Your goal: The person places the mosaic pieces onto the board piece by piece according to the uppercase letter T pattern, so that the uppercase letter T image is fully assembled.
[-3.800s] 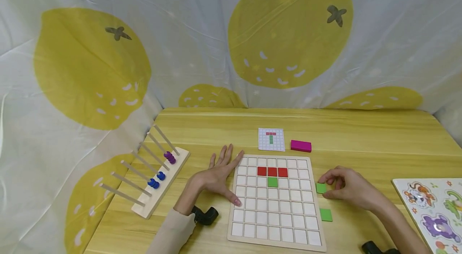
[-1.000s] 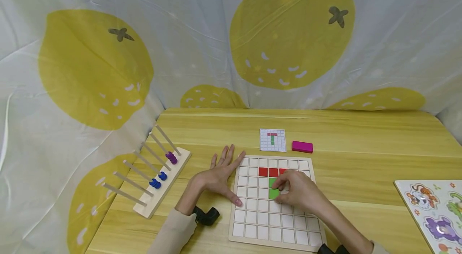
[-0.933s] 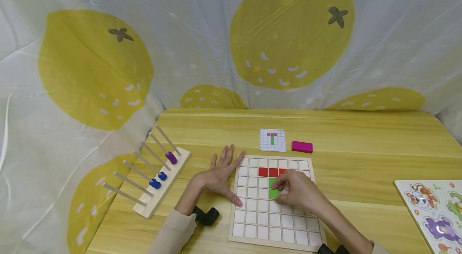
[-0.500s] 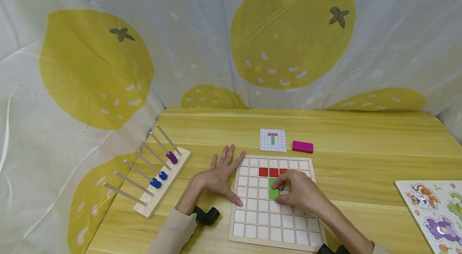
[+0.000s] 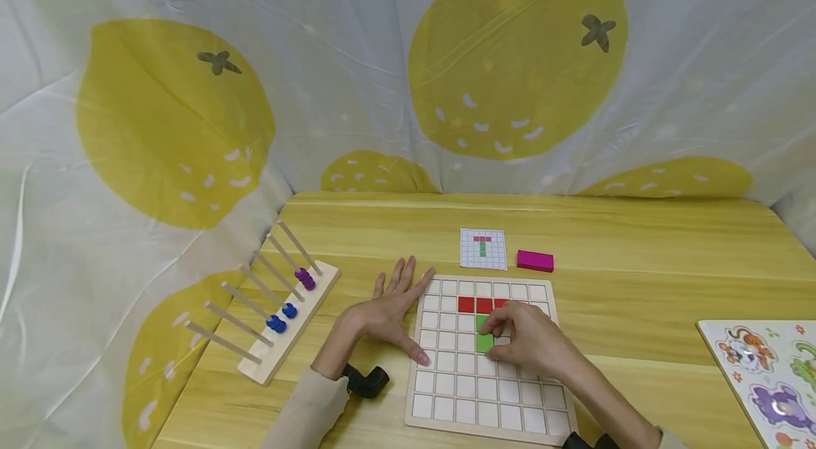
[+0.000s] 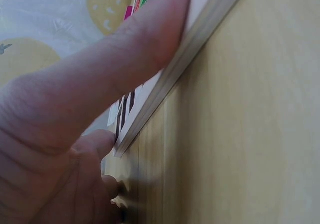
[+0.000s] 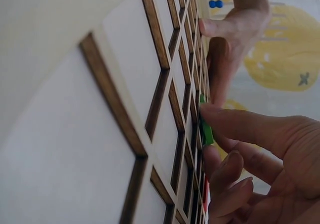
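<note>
A wooden grid board with white square cells lies on the table. Three red tiles form a row on it, the rightmost partly covered by fingers. Below the middle red one sits a green tile, with a second green tile under it. My right hand pinches this second tile between thumb and fingers at its cell; the right wrist view shows the tile slightly tilted. My left hand is spread, its thumb and index fingertip resting on the board's left edge.
Behind the board lie a paper card printed with a red-and-green T and a magenta block. A wooden peg rack with blue and purple beads stands left. An animal puzzle board lies at the right edge.
My right hand has carried a green tile from the table right of the board leftward to the cell below the first green tile. Over the last second it stays there. The left hand keeps its place.
</note>
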Motion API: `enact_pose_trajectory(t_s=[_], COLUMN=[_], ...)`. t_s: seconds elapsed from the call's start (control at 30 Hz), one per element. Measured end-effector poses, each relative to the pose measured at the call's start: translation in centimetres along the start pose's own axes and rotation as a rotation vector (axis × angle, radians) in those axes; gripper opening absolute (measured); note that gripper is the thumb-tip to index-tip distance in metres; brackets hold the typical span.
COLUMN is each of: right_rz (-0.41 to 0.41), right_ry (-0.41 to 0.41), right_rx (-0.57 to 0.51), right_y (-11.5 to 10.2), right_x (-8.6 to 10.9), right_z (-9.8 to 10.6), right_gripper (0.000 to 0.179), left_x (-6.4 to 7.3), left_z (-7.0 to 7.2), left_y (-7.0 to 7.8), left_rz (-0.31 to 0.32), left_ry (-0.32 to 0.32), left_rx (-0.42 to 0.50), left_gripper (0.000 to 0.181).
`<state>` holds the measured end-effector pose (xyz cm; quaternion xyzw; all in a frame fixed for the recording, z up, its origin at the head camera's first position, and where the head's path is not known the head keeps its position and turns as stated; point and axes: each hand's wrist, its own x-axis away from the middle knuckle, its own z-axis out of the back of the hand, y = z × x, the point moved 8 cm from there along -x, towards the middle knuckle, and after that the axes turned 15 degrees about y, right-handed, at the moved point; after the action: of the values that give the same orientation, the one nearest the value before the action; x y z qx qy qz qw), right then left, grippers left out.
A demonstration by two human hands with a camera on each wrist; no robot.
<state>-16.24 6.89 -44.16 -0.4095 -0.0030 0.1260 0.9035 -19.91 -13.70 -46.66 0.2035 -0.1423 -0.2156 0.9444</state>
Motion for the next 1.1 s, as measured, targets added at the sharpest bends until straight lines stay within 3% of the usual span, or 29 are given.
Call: enact_pose_trajectory(t_s=[0.53,0.77,1.1], right_rz=[-0.021,-0.067,-0.102], right_ry=[-0.022,-0.014,0.052], right_rx=[-0.058,-0.073,-0.02], right_y=[0.4,1.6,4.7], right_x=[-0.2,0.3,3.0], right_z=[0.5,3.6,8.0], right_gripper=[0.019,0.016,0.026], left_x=[0.0,-0.1,-0.1], left_z=[0.0,-0.2,-0.1], left_y=[0.0,0.0,-0.1], left_rz=[-0.001,-0.001,0.004], left_ry=[-0.003,0.0,-0.001], left_rx=[0.008,0.014,0.011], left_gripper=[0.144,0.144,0.145])
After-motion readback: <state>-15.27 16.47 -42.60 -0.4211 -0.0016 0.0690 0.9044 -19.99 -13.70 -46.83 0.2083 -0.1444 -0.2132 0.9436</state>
